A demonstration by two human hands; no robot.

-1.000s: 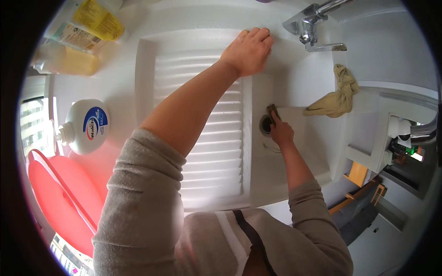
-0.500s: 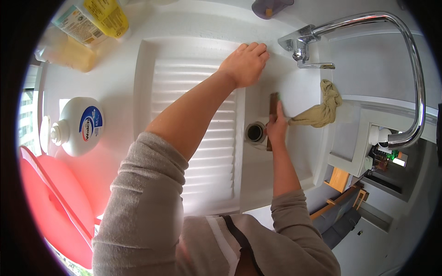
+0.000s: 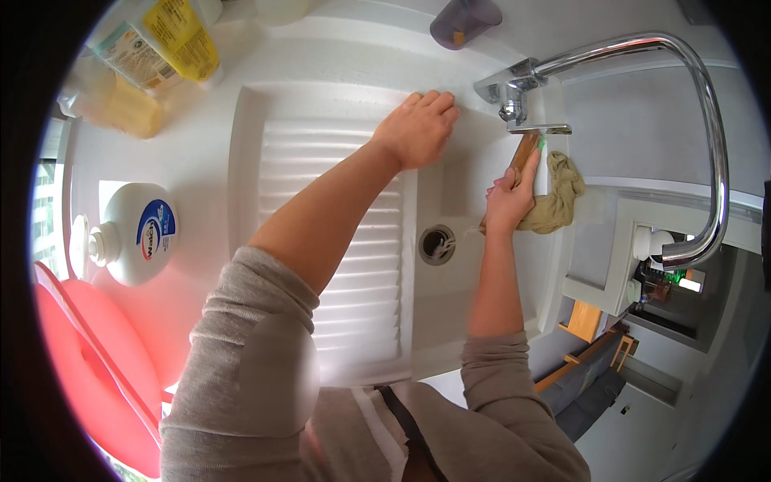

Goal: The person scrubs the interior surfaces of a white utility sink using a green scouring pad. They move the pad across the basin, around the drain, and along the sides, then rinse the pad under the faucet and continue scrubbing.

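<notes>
My right hand (image 3: pixel 510 201) is closed around a long, brown, wooden-looking bar (image 3: pixel 526 150) with a bit of green at its far end. The bar slants over the white sink basin (image 3: pixel 450 321), its far tip close below the tap lever. Just right of that hand, a crumpled olive cloth (image 3: pixel 564 189) hangs on the basin's right edge. At the far side, my left hand (image 3: pixel 418 127) has its fingers curled beside the upper end of the ribbed washboard (image 3: pixel 333 241); what lies under them is hidden. Left of my right wrist is the round drain (image 3: pixel 437 243), with a whitish blur beside it.
A chrome tap (image 3: pixel 715 145) arches over the right side. On the left counter lie a white bottle (image 3: pixel 140 233) and a pink basin (image 3: pixel 104 361). Several bottles and tubes, one a yellow tube (image 3: pixel 181 36), stand far left. A purple cup (image 3: pixel 466 22) sits behind the sink.
My right hand has moved away from me and rightward with the bar, from beside the drain to near the tap lever and cloth. The left hand stays at nearly the same place.
</notes>
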